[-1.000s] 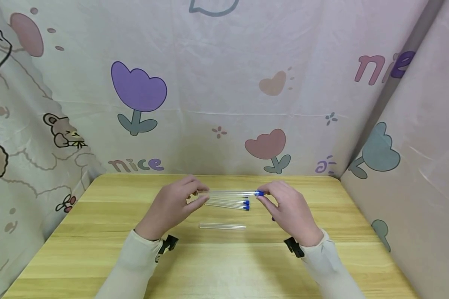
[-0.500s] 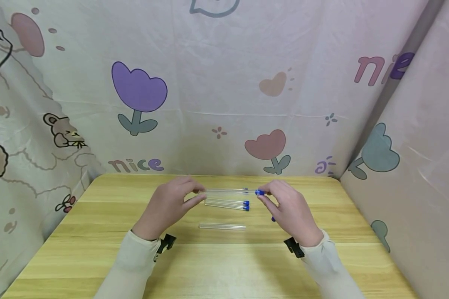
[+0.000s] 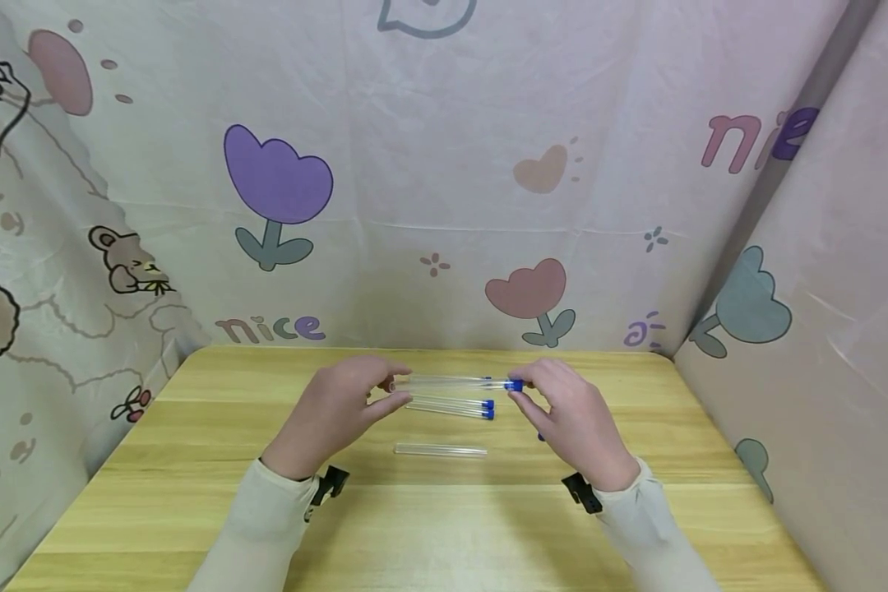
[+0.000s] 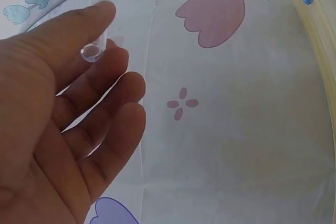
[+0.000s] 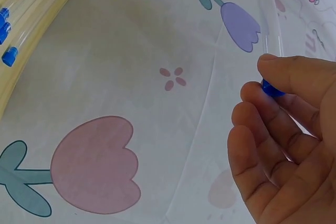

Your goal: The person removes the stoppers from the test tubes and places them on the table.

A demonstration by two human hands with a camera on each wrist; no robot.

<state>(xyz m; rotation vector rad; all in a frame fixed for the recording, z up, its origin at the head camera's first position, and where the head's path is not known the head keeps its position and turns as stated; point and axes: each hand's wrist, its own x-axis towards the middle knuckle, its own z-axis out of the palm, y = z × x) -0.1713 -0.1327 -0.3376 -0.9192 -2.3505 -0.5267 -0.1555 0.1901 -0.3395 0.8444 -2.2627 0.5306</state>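
A clear test tube [image 3: 455,384] is held level between both hands, above the table. My right hand [image 3: 573,411] pinches its blue cap [image 3: 515,386] between thumb and fingers; the cap [image 5: 272,88] also shows beneath the thumb in the right wrist view. At the other end, my left hand [image 3: 348,407] has its thumb and index finger around the tube, whose round end [image 4: 92,52] pokes out in the left wrist view. The left hand's remaining fingers are loosely bent.
Blue-capped tubes [image 3: 451,406] lie on the wooden table [image 3: 444,534], with more just behind the held one. Nearer is a clear tube without a cap [image 3: 440,450]. A small blue piece [image 3: 541,437] peeks out beside the right hand. Patterned cloth [image 3: 429,164] stands behind and at the sides.
The left thumb and fingers drew a little closer together half a second ago and now stand wider apart. The right hand keeps its pinch on the cap almost unmoved.
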